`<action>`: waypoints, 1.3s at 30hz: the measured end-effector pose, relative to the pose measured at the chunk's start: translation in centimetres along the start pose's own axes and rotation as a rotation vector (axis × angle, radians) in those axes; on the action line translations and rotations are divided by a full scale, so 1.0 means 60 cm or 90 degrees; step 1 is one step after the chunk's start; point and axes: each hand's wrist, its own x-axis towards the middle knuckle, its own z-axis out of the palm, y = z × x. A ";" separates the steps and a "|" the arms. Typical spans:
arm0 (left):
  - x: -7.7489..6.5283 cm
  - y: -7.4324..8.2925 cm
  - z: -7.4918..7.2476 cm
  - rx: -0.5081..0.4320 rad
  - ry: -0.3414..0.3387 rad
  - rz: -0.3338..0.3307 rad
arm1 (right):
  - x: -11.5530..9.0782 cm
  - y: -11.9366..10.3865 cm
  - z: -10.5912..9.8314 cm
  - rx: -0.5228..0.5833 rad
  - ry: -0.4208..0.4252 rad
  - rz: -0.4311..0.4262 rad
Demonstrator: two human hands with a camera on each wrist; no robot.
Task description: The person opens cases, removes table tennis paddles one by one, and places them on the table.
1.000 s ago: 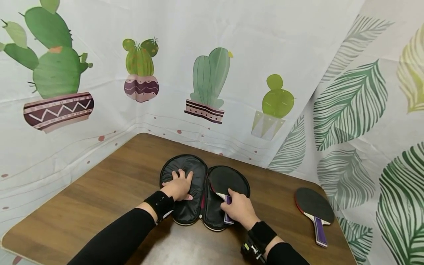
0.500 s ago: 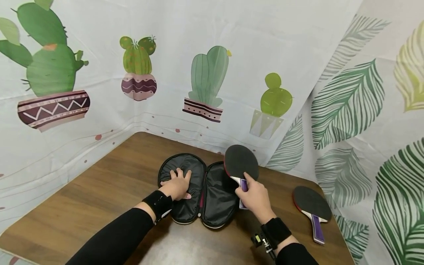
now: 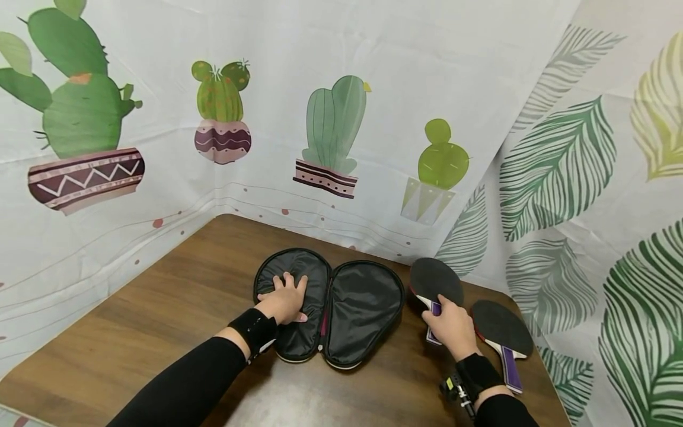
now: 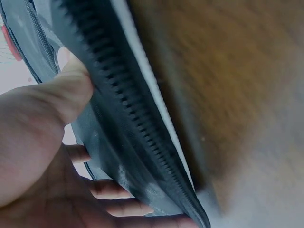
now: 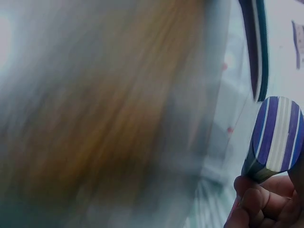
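Observation:
A black padded paddle case (image 3: 363, 314) lies unfolded on the table, its two halves joined along a zipped seam. My left hand (image 3: 283, 299) rests on the left half with fingers spread; the left wrist view shows the zipper edge (image 4: 137, 121) beside it. In my right hand (image 3: 453, 329) is a table tennis paddle (image 3: 434, 277) with a dark blade and purple-and-white handle, gripped to the right of the case. The right wrist view shows the striped handle end (image 5: 278, 135) above curled fingers. The case's right half holds nothing.
A second table tennis paddle (image 3: 504, 327), dark-faced with a purple handle, lies at the table's right side, close to my right hand. The wooden table (image 3: 160, 320) meets a cloth backdrop (image 3: 395, 107) printed with cacti and leaves at the back and right.
My right hand has lifted the paddle out of the case's right half and carried it rightward, near the second paddle. The left hand has stayed on the case.

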 end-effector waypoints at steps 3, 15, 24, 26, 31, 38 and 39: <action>-0.002 0.000 0.000 -0.006 0.002 0.004 | -0.003 0.018 -0.002 -0.010 -0.013 0.010; 0.003 0.000 -0.002 0.008 0.012 0.002 | -0.007 0.053 0.004 -0.036 -0.064 0.023; 0.002 -0.002 0.002 0.005 0.013 0.000 | -0.012 0.052 0.010 -0.048 -0.088 0.003; 0.001 -0.001 0.002 0.005 0.012 -0.001 | -0.013 0.051 0.010 -0.051 -0.093 0.003; 0.004 -0.001 0.003 0.009 0.009 -0.004 | -0.014 0.050 0.012 -0.060 -0.096 -0.002; 0.007 -0.004 0.005 0.012 0.011 -0.004 | -0.015 0.050 0.013 -0.061 -0.109 0.007; 0.007 -0.004 0.006 0.013 0.011 -0.005 | -0.016 0.049 0.011 -0.066 -0.114 0.008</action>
